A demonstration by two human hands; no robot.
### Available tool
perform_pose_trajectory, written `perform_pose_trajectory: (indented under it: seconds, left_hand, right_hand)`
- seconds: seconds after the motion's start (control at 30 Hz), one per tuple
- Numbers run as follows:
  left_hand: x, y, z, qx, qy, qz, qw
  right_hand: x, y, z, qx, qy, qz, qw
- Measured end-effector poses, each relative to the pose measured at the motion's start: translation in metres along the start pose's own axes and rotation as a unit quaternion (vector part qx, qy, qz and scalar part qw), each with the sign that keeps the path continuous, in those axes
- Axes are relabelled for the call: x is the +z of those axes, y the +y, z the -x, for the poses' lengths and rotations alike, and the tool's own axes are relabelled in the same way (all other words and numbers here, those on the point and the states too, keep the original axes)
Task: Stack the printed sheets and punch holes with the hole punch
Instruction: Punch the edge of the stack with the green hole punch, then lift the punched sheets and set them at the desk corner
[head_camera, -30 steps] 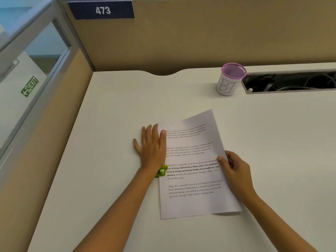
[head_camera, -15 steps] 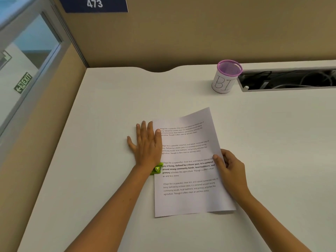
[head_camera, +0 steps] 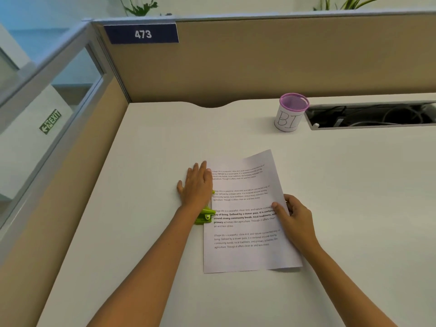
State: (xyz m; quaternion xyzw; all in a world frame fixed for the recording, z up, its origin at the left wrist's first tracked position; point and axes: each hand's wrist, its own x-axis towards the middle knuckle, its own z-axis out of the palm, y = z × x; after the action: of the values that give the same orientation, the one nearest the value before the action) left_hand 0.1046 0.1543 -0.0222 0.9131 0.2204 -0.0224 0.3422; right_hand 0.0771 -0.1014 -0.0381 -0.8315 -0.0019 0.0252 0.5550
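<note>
A stack of printed sheets point(head_camera: 245, 253) lies on the white desk point(head_camera: 146, 147), text side up. Its left edge sits in a green hole punch point(head_camera: 204, 215). My left hand point(head_camera: 197, 187) lies flat, palm down, on top of the punch and hides most of it; only its near end shows. My right hand point(head_camera: 293, 215) grips the right edge of the sheets, thumb on top and fingers under, so that edge lifts slightly off the desk.
A purple mesh pen cup point(head_camera: 290, 112) with a white label stands at the back right, beside an open cable slot point(head_camera: 372, 115) in the desk. Tan partition walls point(head_camera: 259, 62) close the back and left sides.
Both hands, the sheets and the punch keep their places on the desk. Only the head camera has tilted, so more of the partition top shows.
</note>
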Motion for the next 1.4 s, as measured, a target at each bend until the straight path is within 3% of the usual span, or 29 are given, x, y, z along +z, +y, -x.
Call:
perform_pose_trajectory:
  seconds: [0.2, 0.47, 0.6, 0.77, 0.93, 1.03, 1.13, 1.17, 1.3, 1.4]
  left_hand:
    - [-0.009, -0.017, 0.036, 0.07, 0.059, 0.141, 0.986]
    - [-0.013, -0.043, 0.064, 0.19, 0.045, 0.046, 0.98]
    - [-0.015, -0.044, 0.065, 0.18, 0.033, 0.03, 0.983]
    - [-0.027, -0.034, 0.064, 0.088, -0.055, 0.06, 0.993]
    - [-0.04, 0.008, 0.079, 0.099, -0.027, 0.13, 0.986]
    - [-0.04, 0.042, 0.099, 0.084, -0.13, 0.301, 0.941]
    - [-0.039, 0.062, 0.111, 0.029, -0.235, 0.491, 0.839]
    - [-0.036, 0.066, 0.114, 0.03, -0.245, 0.515, 0.821]
    - [-0.028, 0.085, 0.122, 0.073, -0.139, 0.499, 0.852]
    - [-0.026, 0.097, 0.125, 0.12, -0.057, 0.468, 0.874]
  right_hand:
    - [-0.001, -0.005, 0.002, 0.003, -0.013, -0.009, 1.0]
    - [-0.008, -0.01, 0.004, 0.016, -0.038, -0.011, 0.999]
    - [-0.023, -0.008, 0.004, 0.043, -0.043, -0.028, 0.998]
    - [-0.054, -0.002, 0.009, 0.082, -0.024, -0.077, 0.993]
    - [-0.086, -0.002, 0.019, 0.084, -0.001, -0.136, 0.987]
    - [-0.098, -0.016, 0.022, 0.075, -0.018, -0.202, 0.976]
    - [-0.107, -0.042, 0.022, 0.038, -0.041, -0.249, 0.967]
    - [-0.11, -0.052, 0.022, 0.023, -0.053, -0.256, 0.965]
    - [-0.122, -0.09, 0.025, -0.043, -0.11, -0.253, 0.96]
    - [-0.119, -0.106, 0.032, -0.084, -0.089, -0.228, 0.966]
